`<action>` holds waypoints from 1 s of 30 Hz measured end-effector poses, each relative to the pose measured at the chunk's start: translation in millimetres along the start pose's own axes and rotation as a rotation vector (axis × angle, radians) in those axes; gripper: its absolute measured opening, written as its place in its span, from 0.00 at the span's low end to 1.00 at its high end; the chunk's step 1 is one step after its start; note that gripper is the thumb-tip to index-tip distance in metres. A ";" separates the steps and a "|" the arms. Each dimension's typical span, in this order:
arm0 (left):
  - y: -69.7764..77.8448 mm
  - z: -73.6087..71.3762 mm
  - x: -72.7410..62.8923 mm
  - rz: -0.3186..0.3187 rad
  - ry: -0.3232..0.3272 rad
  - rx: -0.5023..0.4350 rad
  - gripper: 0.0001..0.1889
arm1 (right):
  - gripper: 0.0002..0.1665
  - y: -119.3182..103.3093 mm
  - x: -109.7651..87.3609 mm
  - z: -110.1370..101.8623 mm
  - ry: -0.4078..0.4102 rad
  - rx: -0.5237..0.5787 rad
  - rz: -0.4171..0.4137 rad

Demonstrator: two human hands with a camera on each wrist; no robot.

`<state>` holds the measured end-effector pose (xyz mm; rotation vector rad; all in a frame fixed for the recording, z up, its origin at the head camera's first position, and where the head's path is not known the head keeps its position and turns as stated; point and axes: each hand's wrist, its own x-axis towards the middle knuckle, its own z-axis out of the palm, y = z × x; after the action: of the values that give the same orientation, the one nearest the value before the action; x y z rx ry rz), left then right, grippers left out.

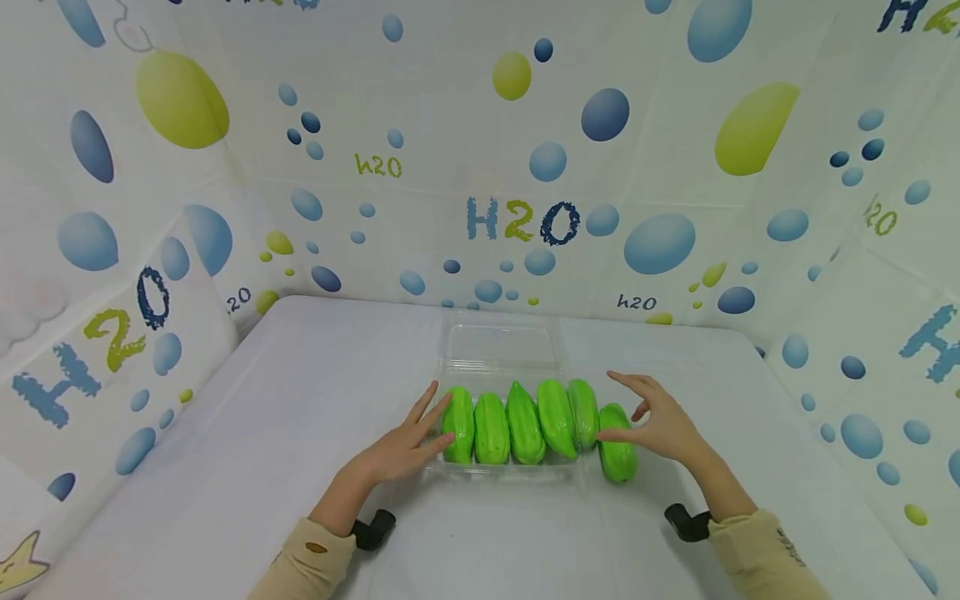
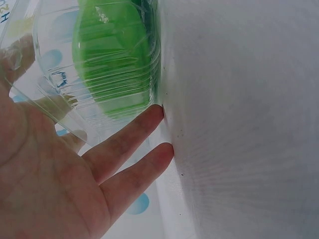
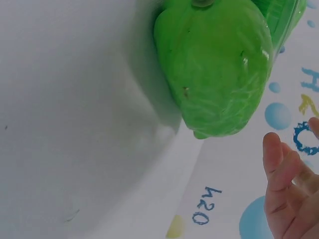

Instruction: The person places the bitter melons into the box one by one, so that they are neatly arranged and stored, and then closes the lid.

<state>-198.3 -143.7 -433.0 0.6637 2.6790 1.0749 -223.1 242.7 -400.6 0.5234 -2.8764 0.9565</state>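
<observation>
Several green, ridged, papaya-like fruits lie in a row in a clear plastic clamshell box. One more green fruit lies on the table just outside the box's right end, and it looks wrapped in film. At the box's left end is my left hand, fingers straight and spread, with thumb and forefinger over the edge. In the left wrist view two fingertips reach down beside the box wall. My right hand stands above and right of the loose fruit, thumb and fingers spread apart; thumb contact cannot be told.
The box's clear lid lies opened back, away from me. A white cloth covers the table. Patterned curtains with blue and yellow-green bubbles stand behind and on both sides.
</observation>
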 end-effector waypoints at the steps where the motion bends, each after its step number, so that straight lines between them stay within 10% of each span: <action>1: 0.0 0.0 -0.1 0.001 0.001 -0.001 0.36 | 0.53 1.0 -0.7 -0.3 -0.004 -0.001 -0.001; 30: 0.6 -0.3 -0.5 0.001 0.006 0.001 0.36 | 0.64 25.0 -10.3 15.7 -0.267 0.114 0.017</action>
<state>-197.8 -143.8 -432.3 0.6634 2.6850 1.0780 -221.2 255.2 -429.2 0.6858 -3.0754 1.1392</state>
